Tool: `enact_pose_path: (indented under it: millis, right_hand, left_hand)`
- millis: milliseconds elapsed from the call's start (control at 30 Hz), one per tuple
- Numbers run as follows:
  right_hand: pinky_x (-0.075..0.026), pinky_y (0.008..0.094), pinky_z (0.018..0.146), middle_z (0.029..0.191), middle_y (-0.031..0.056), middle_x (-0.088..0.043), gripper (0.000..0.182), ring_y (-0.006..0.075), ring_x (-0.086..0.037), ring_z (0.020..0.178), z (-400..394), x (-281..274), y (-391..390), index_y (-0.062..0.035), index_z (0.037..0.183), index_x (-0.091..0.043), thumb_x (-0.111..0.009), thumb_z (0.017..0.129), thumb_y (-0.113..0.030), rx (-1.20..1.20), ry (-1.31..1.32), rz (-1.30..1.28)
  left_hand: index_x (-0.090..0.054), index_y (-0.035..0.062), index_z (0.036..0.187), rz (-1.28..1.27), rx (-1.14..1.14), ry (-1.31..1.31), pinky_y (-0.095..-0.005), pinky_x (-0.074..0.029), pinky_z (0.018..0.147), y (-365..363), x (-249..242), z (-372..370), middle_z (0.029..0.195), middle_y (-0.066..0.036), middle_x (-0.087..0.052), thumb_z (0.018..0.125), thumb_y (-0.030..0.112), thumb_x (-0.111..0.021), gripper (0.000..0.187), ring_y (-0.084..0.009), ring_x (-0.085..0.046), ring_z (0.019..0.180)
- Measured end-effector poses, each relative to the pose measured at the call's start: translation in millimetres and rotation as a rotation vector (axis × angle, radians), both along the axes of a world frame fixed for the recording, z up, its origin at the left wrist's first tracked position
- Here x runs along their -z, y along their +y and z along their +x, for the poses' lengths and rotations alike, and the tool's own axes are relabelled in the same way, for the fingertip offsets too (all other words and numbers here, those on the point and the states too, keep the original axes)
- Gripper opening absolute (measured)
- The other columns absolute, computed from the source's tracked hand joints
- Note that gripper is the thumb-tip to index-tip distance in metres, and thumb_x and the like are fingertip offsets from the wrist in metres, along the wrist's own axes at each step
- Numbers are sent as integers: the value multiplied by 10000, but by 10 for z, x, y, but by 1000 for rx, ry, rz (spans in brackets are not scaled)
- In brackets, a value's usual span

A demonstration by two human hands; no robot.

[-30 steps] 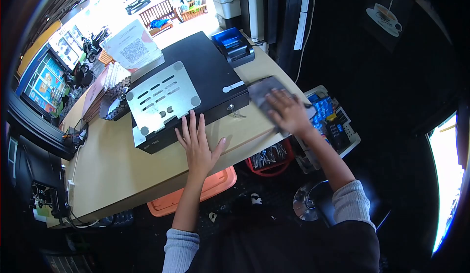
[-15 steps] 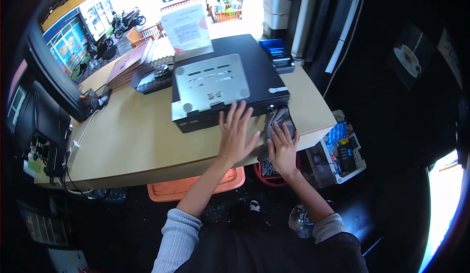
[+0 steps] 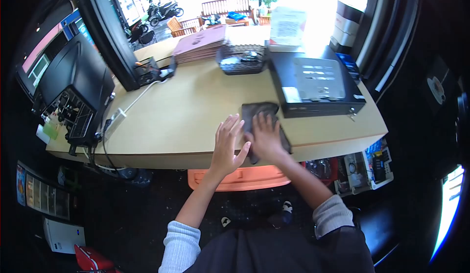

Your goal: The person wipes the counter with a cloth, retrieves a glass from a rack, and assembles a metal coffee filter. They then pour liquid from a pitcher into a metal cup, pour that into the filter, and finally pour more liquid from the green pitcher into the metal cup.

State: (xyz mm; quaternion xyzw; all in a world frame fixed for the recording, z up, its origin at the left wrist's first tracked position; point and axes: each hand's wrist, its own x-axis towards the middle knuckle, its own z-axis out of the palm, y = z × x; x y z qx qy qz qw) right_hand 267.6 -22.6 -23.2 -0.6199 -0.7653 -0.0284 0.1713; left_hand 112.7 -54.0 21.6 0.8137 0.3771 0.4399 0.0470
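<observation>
A dark grey cloth (image 3: 252,110) lies on the light wooden counter (image 3: 181,111), partly over its front edge. Pressed flat on the cloth, my right hand (image 3: 267,137) has its fingers spread; it is slightly blurred. My left hand (image 3: 227,143) is just left of the cloth, near the counter's front edge, fingers stretched out and holding nothing. Behind and to the right of the cloth sits a black cash drawer (image 3: 318,107) with a metal plate (image 3: 318,79) on top and keys (image 3: 352,114) at its front.
A black basket (image 3: 241,67) and a stack of pinkish folders (image 3: 200,43) stand toward the back. A monitor (image 3: 76,77) is at left, with a white power strip (image 3: 115,121) and cables beside it. Under the counter are an orange lid (image 3: 240,179) and a white crate (image 3: 364,175).
My right hand has moved the cloth left along the counter's front, away from the cash drawer's right corner. My left hand no longer reaches the drawer's front. The view has turned left.
</observation>
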Motion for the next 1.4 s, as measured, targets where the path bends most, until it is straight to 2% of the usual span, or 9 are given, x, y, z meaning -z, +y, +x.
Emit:
enact_pose_path:
  millis: [33,233,367,433,633,867,1000,1167,1400]
  right_hand:
    - [-98,568,1063,1460,187,-185,675,393,-142,1344,-47,-122,242,-10,1387,-239,-344,897,-461,44,-6,-167]
    - [-117,582,1053,1468,167,-178,686,409,-138,1344,-393,-65,1451,-153,1410,-252,-325,864,-563,370,-52,-230]
    - [-175,573,1036,1421,128,-305,603,352,-288,1294,-1468,30,1039,-186,1349,-377,-450,845,-509,-450,-50,38]
    - [-164,572,1042,1431,115,-292,596,332,-260,1315,-1693,-36,1281,-202,1354,-370,-427,853,-520,-530,-65,-29]
    - [-137,612,1027,1453,97,-252,578,376,-218,1321,-2734,51,2145,-216,1354,-368,-409,858,-510,-39,-30,-15]
    - [-147,556,1053,1414,86,-330,524,295,-251,1323,-4457,-8,597,-202,1323,-417,-464,831,-375,-1119,-78,37]
    - [-153,547,1052,1391,118,-355,578,312,-282,1307,-3778,105,584,-170,1308,-428,-500,800,-436,-1158,84,90]
    - [-184,533,1044,1383,126,-362,666,324,-307,1289,-2097,-83,775,-151,1299,-437,-523,771,-549,-824,169,76]
    - [-179,547,1045,1417,120,-317,605,330,-258,1319,-239,-45,940,-176,1331,-409,-474,837,-519,157,49,63]
  left_hand:
    - [-368,67,1302,5,-14,-1,-493,-192,1063,-21,38,-270,1368,-154,-342,817,219,-569,547,-344,-288,1294]
    - [-387,8,1275,-72,-377,-26,-431,-254,1043,-254,285,-1871,1354,-175,-346,844,219,-544,505,-337,-296,1285]
    - [-403,13,1262,-80,-518,-108,-458,-249,1035,-284,315,-2567,1340,-179,-361,841,196,-553,483,-342,-319,1267]
    - [-403,8,1261,-76,-566,-114,-453,-259,1030,-364,331,-2809,1339,-183,-361,846,194,-551,478,-342,-332,1256]
    - [-406,-21,1245,-110,-777,-252,-427,-294,1020,-844,503,-3358,1309,-204,-383,840,157,-559,468,-347,-371,1222]
    - [-439,-26,1195,97,-775,-382,-411,-329,993,-300,257,-3328,1236,-186,-462,822,77,-557,405,-329,-441,1164]
    - [-442,-22,1189,104,-590,-412,-407,-346,975,165,143,-2850,1227,-178,-467,825,83,-552,394,-318,-452,1145]
    - [-447,-2,1195,-38,-320,-367,-387,-338,986,580,151,-2208,1247,-143,-455,833,87,-524,381,-263,-439,1173]
    - [-471,41,1168,-142,-24,-299,-386,-361,973,816,99,-1470,1242,-128,-456,807,75,-539,369,-256,-436,1170]
